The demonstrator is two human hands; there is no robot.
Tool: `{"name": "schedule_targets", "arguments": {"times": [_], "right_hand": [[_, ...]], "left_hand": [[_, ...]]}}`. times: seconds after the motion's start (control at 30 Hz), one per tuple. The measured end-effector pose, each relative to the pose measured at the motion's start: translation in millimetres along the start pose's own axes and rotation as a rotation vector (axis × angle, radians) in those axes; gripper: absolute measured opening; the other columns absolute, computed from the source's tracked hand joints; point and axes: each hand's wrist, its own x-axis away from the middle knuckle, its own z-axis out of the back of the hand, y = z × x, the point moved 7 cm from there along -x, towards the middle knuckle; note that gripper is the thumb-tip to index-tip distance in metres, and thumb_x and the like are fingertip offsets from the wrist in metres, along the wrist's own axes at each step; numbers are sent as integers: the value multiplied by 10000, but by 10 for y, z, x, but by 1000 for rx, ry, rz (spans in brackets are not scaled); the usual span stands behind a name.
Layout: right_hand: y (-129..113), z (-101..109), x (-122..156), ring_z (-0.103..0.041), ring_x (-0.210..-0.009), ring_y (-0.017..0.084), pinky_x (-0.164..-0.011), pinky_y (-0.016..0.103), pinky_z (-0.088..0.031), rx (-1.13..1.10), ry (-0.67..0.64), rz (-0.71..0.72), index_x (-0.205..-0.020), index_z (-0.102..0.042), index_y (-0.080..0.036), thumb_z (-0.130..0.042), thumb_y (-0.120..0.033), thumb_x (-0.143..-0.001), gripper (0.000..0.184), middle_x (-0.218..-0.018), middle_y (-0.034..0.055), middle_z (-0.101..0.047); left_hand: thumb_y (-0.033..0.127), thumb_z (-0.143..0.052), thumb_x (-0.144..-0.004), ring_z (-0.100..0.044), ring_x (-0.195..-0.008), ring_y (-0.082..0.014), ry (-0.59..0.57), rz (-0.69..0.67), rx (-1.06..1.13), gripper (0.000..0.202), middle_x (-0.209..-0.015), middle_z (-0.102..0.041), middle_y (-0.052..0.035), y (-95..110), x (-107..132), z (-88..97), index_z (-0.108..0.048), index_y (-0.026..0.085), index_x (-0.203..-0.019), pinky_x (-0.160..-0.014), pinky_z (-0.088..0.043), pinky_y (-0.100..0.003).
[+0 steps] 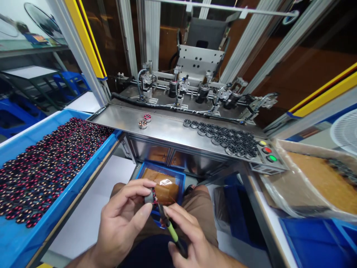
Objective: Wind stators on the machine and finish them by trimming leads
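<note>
My left hand [122, 216] pinches a small wound motor coil [150, 196] between thumb and fingers, low in the middle of the view over my lap. My right hand [192, 238] grips a thin hand tool with a green and black handle [173, 232]; its tip touches the coil. On the steel shelf [167, 128] ahead lie two wound coils [144, 121] at the left and a cluster of several dark bare cores [228, 137] at the right.
A blue tray [33, 163] at my left is full of red and copper wound coils. A small blue bin [164, 182] sits below the shelf. Red, yellow and green buttons [267, 150] sit at the shelf's right end. A bag-lined box [315, 178] stands at right, machinery behind.
</note>
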Motion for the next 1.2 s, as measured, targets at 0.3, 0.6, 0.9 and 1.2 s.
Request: {"name": "schedule_targets", "arguments": {"times": [0.3,0.6,0.9,1.2], "right_hand": [[30,-6,17,-648,-744,187,-647,273,-563,65,6,5,-1404,-447,-198,-485,-47,-694,727,-848,62,-646],[3,-2,-17,-639,-1065,238,-843,302,-567,70,35,10,-1463,-351,-194,-502,-49,-652,838,-1135,115,-632],[49,-8,36,-676,-989,257,-808,315,-587,95,37,-39,-1387,-489,-179,-509,-70,-649,746,-1087,115,-691],[188,166,-1,-656,-800,169,-781,294,-567,4,117,-281,-1369,-516,-179,-531,-53,-746,636,-924,72,-681]], "left_hand": [[58,-591,-873,-589,-1145,-122,-37,-25,-53,290,-1143,-663,-10,27,21,-12,-637,277,-1057,-1010,-476,-202],[26,-619,-809,-645,-1072,-188,-17,-124,-127,308,-1086,-701,-62,140,29,-19,-660,238,-1028,-917,-554,-275],[22,-608,-819,-647,-1068,-176,-52,-135,-144,323,-1082,-692,-48,134,33,-53,-649,258,-1036,-909,-559,-266],[-28,-650,-759,-652,-1079,-250,-145,-346,-296,522,-1333,-534,-101,188,53,41,-589,276,-1178,-890,-601,-399]]}}
